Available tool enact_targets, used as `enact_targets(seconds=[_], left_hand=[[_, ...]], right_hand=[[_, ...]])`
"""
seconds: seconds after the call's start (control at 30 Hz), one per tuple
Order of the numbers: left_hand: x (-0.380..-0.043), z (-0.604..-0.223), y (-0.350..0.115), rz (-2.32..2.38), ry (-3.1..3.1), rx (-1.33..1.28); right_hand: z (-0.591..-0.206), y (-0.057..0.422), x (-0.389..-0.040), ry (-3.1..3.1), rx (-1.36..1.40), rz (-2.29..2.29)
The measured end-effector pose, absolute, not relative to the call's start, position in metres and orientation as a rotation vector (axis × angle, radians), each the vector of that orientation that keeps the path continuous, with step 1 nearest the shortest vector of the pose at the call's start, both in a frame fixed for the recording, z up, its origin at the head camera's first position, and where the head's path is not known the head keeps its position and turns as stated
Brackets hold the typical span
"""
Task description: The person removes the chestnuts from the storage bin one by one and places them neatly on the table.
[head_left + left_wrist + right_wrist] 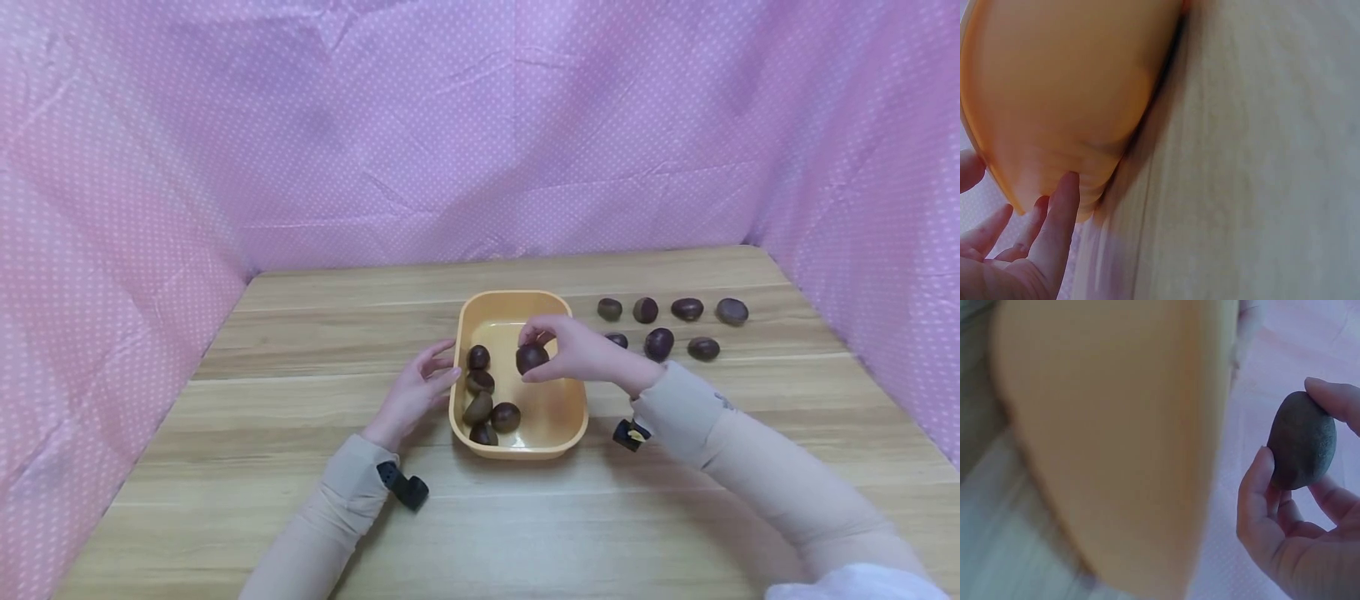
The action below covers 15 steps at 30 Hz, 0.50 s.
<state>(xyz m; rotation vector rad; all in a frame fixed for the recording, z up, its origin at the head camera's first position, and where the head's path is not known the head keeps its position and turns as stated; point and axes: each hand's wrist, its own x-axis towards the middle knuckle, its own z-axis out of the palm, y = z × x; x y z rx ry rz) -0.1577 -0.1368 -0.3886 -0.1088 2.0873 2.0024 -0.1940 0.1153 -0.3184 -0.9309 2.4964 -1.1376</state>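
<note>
In the head view an orange plastic tub (517, 453) stands on the table, with several dark brown chestnuts (478, 408) along its left side. Over the tub's right half, my right hand (573, 350) pinches another chestnut (532, 359) between thumb and fingers. The right wrist view shows this chestnut (1302, 440) from its dull, greyish side, above the tub's rim. My left hand (416, 392) is at the tub's left wall, thumb up by the rim. Its fingers (1063, 212) are fairly straight against the outer wall in the left wrist view.
Several more chestnuts (687, 309) lie in two rows on the wooden table (315, 358) right of the tub; my right hand and wrist pass near the closest one (617, 340). Pink dotted cloth (450, 125) hangs behind and at both sides.
</note>
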Motion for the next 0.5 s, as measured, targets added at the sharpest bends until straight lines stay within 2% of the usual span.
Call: enact_targets(seconds=[0.5], left_hand=[[-0.157, -0.39, -0.137, 2.008, 2.092, -0.108]], right_hand=[[-0.337, 0.191, -0.191, 2.658, -0.702, -1.083]])
